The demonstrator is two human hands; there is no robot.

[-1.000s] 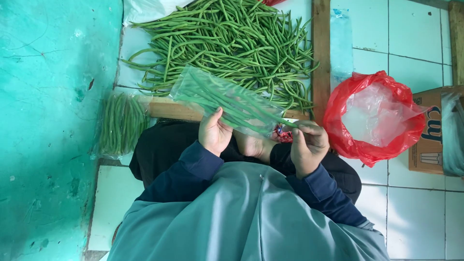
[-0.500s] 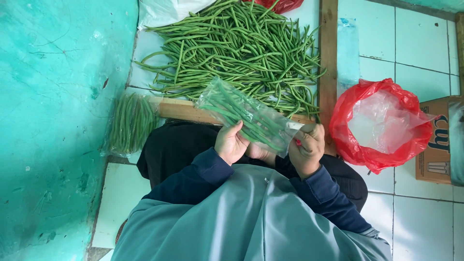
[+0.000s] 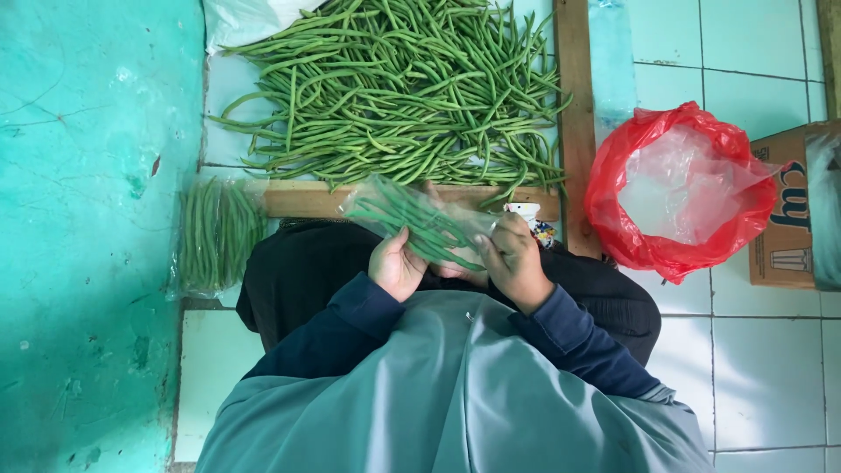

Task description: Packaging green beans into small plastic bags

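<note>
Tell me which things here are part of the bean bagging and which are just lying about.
In hand:
- left hand
- right hand
- clear bag of beans, held by both hands
- loose bean pile
- filled bag on the floor by the wall

Lying about:
- red bag
- cardboard box
- wooden frame
- white sack

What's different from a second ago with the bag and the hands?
The clear bag of green beans has dropped lower and closer to the lap, tilted less steeply. The left hand and the right hand both still hold it, the right now closing over its end. The loose bean pile, the packed bundle and the red bag stayed put.
</note>
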